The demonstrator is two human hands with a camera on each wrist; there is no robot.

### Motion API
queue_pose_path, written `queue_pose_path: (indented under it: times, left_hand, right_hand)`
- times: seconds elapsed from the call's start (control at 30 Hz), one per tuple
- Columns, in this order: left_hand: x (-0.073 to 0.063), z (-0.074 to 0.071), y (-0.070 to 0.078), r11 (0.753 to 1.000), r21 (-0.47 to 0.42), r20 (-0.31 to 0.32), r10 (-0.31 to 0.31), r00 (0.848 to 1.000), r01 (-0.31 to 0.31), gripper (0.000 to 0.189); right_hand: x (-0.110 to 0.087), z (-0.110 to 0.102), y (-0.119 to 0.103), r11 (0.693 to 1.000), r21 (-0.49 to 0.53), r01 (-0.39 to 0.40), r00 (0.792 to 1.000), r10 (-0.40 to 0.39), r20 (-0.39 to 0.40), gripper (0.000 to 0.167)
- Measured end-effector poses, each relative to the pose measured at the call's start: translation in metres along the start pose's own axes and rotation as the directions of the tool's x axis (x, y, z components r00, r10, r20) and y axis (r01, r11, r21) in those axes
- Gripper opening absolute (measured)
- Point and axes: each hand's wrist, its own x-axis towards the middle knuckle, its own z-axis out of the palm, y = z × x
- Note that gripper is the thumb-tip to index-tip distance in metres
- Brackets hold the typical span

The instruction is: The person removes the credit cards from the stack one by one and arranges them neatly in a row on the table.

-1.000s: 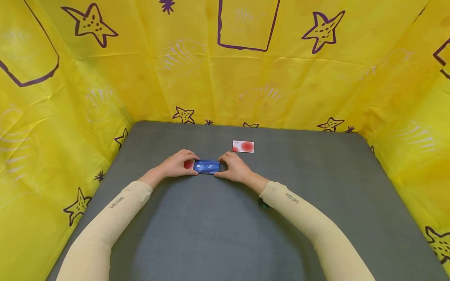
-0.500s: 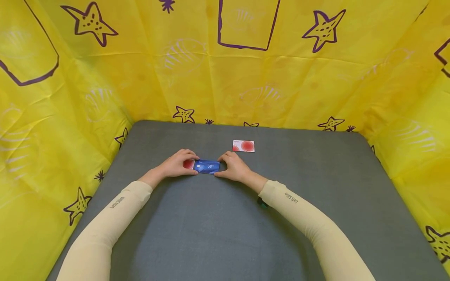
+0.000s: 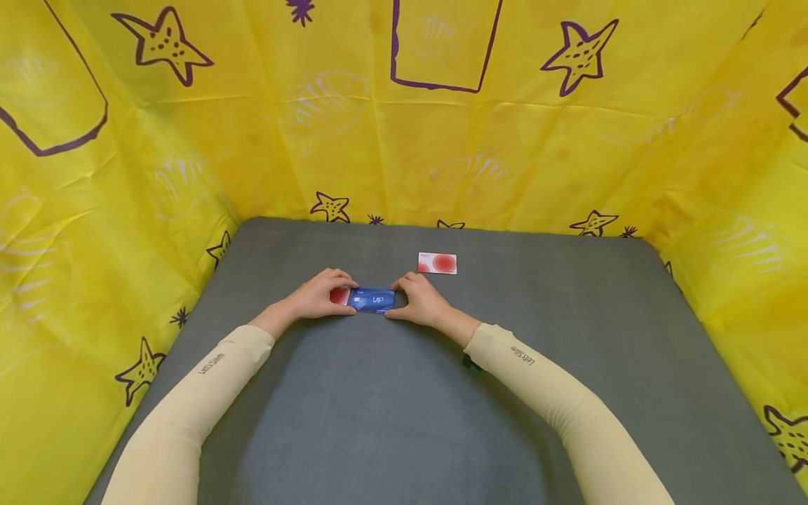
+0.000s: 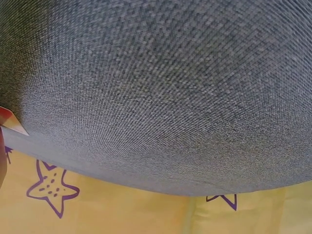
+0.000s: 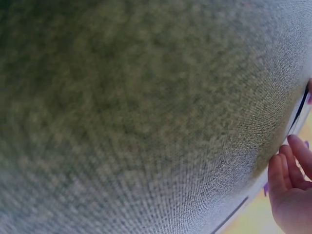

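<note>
Seemingly, blue card (image 3: 372,300) over red card (image 3: 339,295)

One blue card (image 3: 374,300), two red-patterned cards (image 3: 445,264) (image 3: 339,295), two grips (image 3: 318,294) (image 3: 426,301), two sleeves (image 3: 183,400) (image 3: 555,393) and one grey table (image 3: 353,421) show.

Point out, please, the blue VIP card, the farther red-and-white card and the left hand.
Blue VIP card (image 3: 374,300): head view, middle of printed face.
Farther red-and-white card (image 3: 437,263): head view, middle of its face.
Left hand (image 3: 313,296): head view, back of hand.
</note>
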Motion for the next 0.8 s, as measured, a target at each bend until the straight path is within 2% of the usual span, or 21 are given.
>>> queue_pose_path:
  times: [0.57, 0.8]
  left_hand:
    - [0.004, -0.004, 0.004, 1.000, 0.012, 0.022, 0.001, 1.000, -0.001, 0.055]
    - [0.005, -0.005, 0.006, 0.999, 0.003, 0.004, 0.038, 0.999, -0.038, 0.057]
  right_hand:
    - [-0.003, -0.003, 0.007, 0.998, 0.031, 0.045, 0.999, -0.045, -0.026, 0.055]
    - [-0.006, -0.004, 0.013, 0.994, 0.069, 0.080, 0.994, -0.074, -0.080, 0.052]
